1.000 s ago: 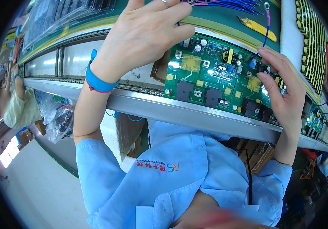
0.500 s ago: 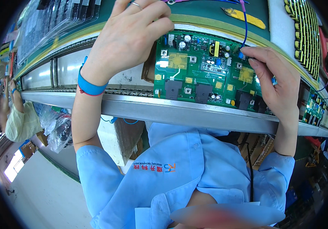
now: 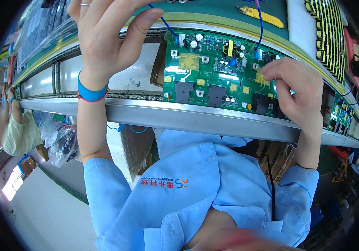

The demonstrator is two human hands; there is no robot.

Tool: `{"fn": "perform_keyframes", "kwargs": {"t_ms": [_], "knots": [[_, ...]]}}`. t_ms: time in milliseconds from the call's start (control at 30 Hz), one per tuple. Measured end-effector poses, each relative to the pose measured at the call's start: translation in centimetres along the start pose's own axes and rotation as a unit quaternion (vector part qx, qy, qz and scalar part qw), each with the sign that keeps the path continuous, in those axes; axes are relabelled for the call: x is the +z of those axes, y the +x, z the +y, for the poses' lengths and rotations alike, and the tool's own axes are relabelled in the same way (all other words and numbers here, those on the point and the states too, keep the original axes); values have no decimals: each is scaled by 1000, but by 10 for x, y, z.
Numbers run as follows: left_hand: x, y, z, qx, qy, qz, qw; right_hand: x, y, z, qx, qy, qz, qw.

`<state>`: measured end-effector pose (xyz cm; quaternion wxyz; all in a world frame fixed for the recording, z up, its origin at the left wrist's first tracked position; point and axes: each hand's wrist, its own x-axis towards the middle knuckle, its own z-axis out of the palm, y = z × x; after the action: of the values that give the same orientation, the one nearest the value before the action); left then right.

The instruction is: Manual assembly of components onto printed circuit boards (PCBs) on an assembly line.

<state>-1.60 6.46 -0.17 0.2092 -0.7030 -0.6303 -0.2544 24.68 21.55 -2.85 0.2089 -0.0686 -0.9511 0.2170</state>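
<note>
A: Where's the board?

B: Green circuit board [image 3: 217, 75] lies flat on the conveyor track [image 3: 137, 79], its near edge up against the steel rail [image 3: 179, 117] at the front of the line. Black relays, small capacitors and a yellow transformer face up.

A: Left hand?

B: Left hand [image 3: 104, 37] is raised over the track, just left of the board. Thumb and fingers are curled loosely toward each other with a narrow gap. A blue wire [image 3: 162, 21] runs from beside the thumb tip down to the board's top left corner. Can't tell whether the fingers actually pinch it. Blue wristband [image 3: 91, 93] on that wrist.

A: Right hand?

B: Right hand [image 3: 296, 92] rests on the board's right end with fingers bent down, fingertips on the parts near a yellow patch. It covers that corner of the board. Can't tell if it holds anything; it looks like it's pressing, not gripping. A second blue wire [image 3: 261, 25] drops to the board's upper edge just left of those fingers.

A: Around it?

B: Second green board [image 3: 340, 115] sits further right on the same track. Green mat [image 3: 213, 8] behind it, with a yellow tool [image 3: 259, 14] on it. Rows of yellow parts in a tray [image 3: 328, 31] at far right. Another person in a pale top [image 3: 14, 129] stands far left. Clear plastic bags [image 3: 60, 140] hang below the rail.
</note>
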Motion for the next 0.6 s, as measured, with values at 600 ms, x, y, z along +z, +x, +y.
{"fn": "perform_keyframes", "kwargs": {"t_ms": [600], "knots": [[4,-1,-7,24,49,40,998,14,-5,-14,-158,33,-3,987]]}}
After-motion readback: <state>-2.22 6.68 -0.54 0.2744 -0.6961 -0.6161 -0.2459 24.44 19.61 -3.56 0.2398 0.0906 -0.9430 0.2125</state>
